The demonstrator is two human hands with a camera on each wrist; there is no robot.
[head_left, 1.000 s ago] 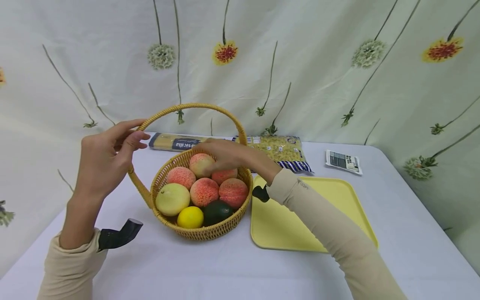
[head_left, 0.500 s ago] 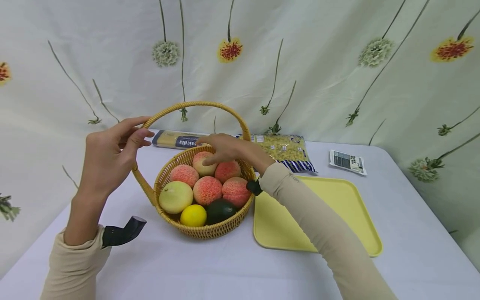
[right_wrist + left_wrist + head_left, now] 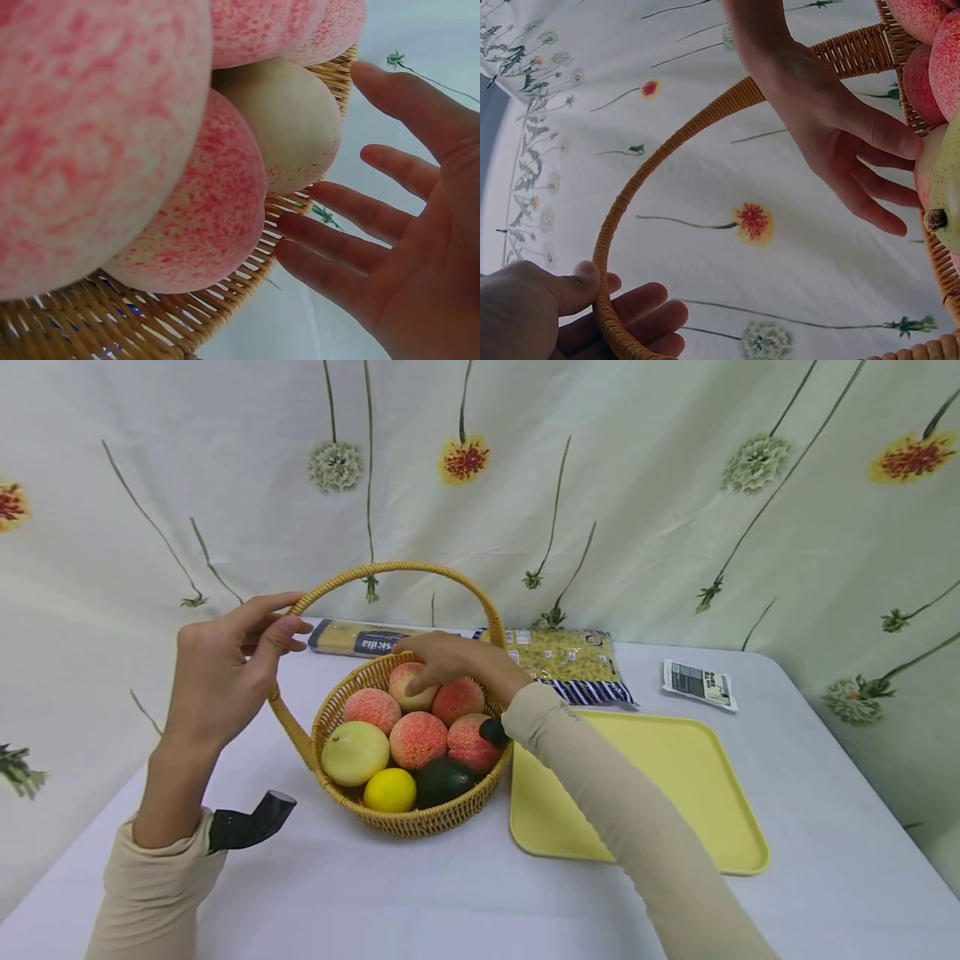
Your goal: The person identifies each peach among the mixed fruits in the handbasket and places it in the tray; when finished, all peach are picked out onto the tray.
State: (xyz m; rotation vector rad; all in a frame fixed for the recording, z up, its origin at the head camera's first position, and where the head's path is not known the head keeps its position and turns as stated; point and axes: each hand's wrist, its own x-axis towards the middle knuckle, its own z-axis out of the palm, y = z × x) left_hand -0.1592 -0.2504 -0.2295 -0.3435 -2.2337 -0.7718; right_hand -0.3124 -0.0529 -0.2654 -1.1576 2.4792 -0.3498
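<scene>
My left hand (image 3: 225, 677) holds the left side of the arched handle (image 3: 405, 566) of a wicker basket (image 3: 408, 825) between thumb and fingers. Fruit fills the basket: several red-blushed peaches (image 3: 417, 739), a pale yellow-green round fruit (image 3: 355, 753), a yellow lemon (image 3: 390, 790) and a dark green avocado (image 3: 444, 782). Under the handle, my right hand (image 3: 461, 658) reaches over the basket's back rim. Its fingers are spread and grip nothing in the right wrist view, beside a pale peach (image 3: 289, 124). Whether the thumb touches a peach, I cannot tell.
A yellow tray (image 3: 675, 777) lies right of the basket, partly under my right forearm. Behind stand a long pasta packet (image 3: 348, 637) and a bag of short pasta (image 3: 570, 660). A small white packet (image 3: 700, 683) lies at the back right. A flower-printed cloth (image 3: 637, 485) hangs behind.
My right hand has risen slightly from the rear peaches, and its wrist has shifted left relative to the basket. The left hand keeps its hold on the handle. The head view has shifted slightly.
</scene>
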